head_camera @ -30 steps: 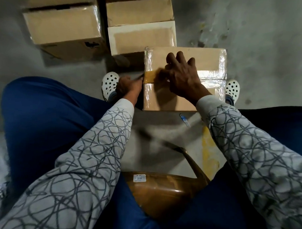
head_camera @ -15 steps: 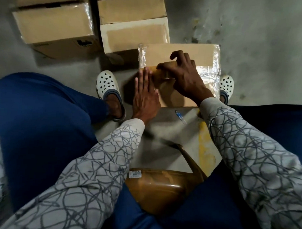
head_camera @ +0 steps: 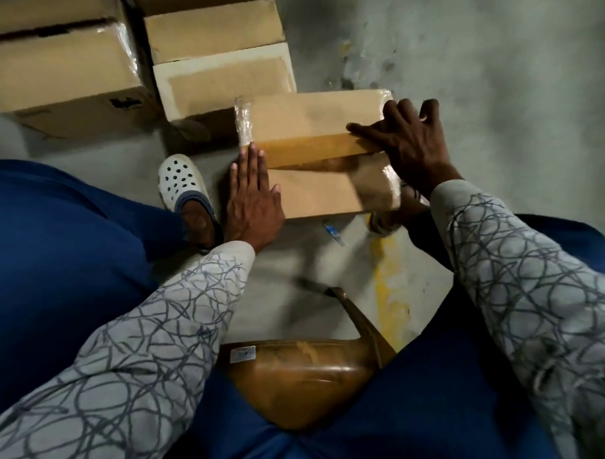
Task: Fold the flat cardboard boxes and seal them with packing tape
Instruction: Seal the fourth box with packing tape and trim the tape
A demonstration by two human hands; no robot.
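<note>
Box (head_camera: 315,123): is set on the floor (head_camera: 488,81) between the person's feet, top flaps closed.
Tape strip (head_camera: 307,150): brown, is laid across the box top along the flap seam, from left end to right end; glossy clear wrap is seen at both box ends.
Left hand (head_camera: 252,200): is laid flat against the box's left end, at the strip's end; fingers (head_camera: 253,162) are held straight and pressed together.
Right hand (head_camera: 412,147): is pressed on the box top at the strip's right end; fingers (head_camera: 398,110) are spread, thumb is stretched along the strip's far edge.
Large box (head_camera: 66,73): is placed far left, well apart.
Two stacked boxes (head_camera: 225,55): are placed just behind the box's left corner.
White clog (head_camera: 181,182): is seen just left of the left hand.
Brown seat (head_camera: 299,380): is seen between the knees.
Small blue-white object (head_camera: 333,232): is lying on the floor near the box's near edge; kind cannot be told.
</note>
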